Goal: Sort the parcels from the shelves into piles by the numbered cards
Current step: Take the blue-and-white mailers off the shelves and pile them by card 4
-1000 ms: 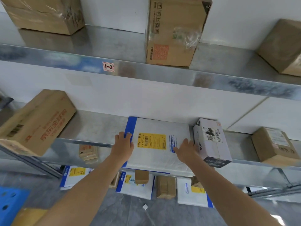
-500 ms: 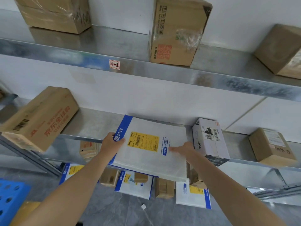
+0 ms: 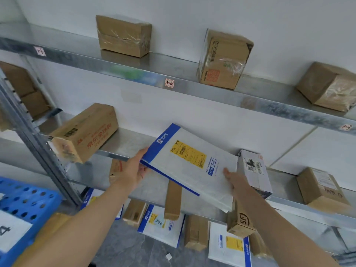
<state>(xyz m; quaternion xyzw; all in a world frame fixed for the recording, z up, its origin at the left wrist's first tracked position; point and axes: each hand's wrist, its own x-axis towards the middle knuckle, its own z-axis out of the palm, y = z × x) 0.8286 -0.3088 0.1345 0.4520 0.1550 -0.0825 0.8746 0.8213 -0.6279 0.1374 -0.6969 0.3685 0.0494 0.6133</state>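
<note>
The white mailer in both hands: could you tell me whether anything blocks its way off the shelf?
Nothing visible does. The white mailer is tilted up between the left hand and right hand; the white box sits close beside it.

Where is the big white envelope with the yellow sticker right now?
In the head view's middle, the white envelope is tilted in front of the middle shelf, held between the left hand and right hand, just left of a small white box.

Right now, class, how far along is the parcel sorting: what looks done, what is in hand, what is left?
Done: nothing clearly; no finished pile shows, only a card marked 4 on a blue crate. In hand: both hands, left and right, hold a white mailer tilted off the middle shelf. Left: several boxes on the shelves, plus mailers and boxes below.
</note>
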